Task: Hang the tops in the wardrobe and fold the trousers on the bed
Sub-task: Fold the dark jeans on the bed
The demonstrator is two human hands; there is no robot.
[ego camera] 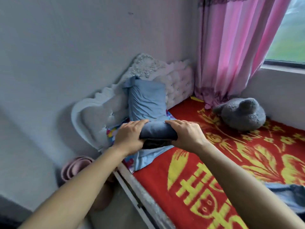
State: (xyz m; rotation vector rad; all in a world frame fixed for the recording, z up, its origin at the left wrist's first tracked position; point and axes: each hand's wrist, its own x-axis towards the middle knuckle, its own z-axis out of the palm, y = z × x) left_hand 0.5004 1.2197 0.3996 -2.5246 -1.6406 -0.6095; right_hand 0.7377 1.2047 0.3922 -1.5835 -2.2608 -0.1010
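Note:
A folded pair of dark blue denim trousers point(158, 132) is held between both hands near the head of the bed point(189, 171), above a light blue cloth point(145, 158). My left hand point(130, 138) grips its left end, fingers on top and thumb underneath. My right hand point(186, 133) grips the right end in the same way. Another piece of blue denim point(290, 194) lies on the red and yellow blanket at the right edge of the view, partly cut off.
A light blue pillow point(146, 100) leans upright against the white tufted headboard point(178, 80). A grey plush toy point(242, 114) lies by the pink curtain point(231, 47) and window. Stacked pink basins point(72, 168) stand on the floor left of the bed's white side rail point(140, 194).

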